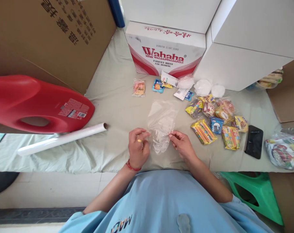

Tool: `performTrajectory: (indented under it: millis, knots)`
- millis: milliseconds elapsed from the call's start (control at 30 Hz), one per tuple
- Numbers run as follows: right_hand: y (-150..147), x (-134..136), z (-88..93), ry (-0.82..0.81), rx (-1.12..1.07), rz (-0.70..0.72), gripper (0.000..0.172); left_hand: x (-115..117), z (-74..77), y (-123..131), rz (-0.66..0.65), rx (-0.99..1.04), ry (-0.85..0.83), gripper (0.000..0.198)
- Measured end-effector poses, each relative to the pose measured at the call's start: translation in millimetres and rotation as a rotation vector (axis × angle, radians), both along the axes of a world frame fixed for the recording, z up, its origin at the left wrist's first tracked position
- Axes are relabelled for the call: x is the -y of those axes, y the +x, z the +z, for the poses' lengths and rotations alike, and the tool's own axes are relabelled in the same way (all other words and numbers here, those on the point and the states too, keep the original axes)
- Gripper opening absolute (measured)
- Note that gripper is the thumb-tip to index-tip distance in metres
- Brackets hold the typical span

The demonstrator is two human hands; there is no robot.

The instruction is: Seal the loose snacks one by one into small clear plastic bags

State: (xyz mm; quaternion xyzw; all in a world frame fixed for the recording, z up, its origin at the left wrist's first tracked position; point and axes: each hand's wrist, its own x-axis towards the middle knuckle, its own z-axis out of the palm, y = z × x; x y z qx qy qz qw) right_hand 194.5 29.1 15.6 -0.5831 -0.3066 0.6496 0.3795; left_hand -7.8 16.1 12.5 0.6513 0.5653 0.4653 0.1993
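A clear plastic bag (162, 121) lies on the pale green cloth between my hands, its near end crumpled. My right hand (182, 144) pinches the bag's right edge between thumb and forefinger. On the other side, my left hand (139, 145), with a ring and a red bracelet, has its fingers curled at the bag's left edge; whether plastic is between its fingertips is hard to see. Right of the bag is a group of small wrapped snacks, among them a yellow striped pack (204, 131) and a blue packet (216, 125). Beyond it lies a pink-orange packet (139, 87).
A Wahaha carton (165, 51) stands at the back beside white boxes. At left are a red jug (40, 103), a white roll (61, 139) and a large cardboard box (52, 38). A black phone (254, 141) and a filled bag (284, 150) lie at right, above a green stool (256, 194).
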Motion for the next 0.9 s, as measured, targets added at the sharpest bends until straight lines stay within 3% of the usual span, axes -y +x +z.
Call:
performTrajectory:
  millis: [100, 200, 300, 433, 533, 700, 900]
  knots:
    - [0, 0, 1.0, 0.012, 0.014, -0.012, 0.042, 5, 2.7, 1, -0.327, -0.026, 0.092, 0.029]
    - [1, 1, 2.2, 0.015, 0.015, -0.01, 0.041, 9, -3.4, 4, -0.491, -0.061, 0.027, 0.029]
    - [4, 1, 1.9, 0.014, 0.019, -0.018, 0.042, 12, -13.1, 7, -0.484, -0.136, -0.046, 0.043]
    - [9, 2, 1.8, 0.028, 0.035, -0.034, 0.045, 12, -18.1, 10, -0.447, -0.091, -0.16, 0.013]
    - [11, 5, 3.6, 0.013, 0.011, 0.007, 0.051, 12, -15.7, 12, -0.386, 0.036, -0.246, 0.018]
    - [10, 12, 1.6, -0.08, -0.084, 0.149, 0.075, 12, -13.4, 13, -0.352, 0.093, -0.281, 0.016]
    - [4, 14, -5.2, -0.04, -0.086, 0.132, 0.059, 10, -8.2, 20, -0.354, 0.089, -0.319, 0.024]
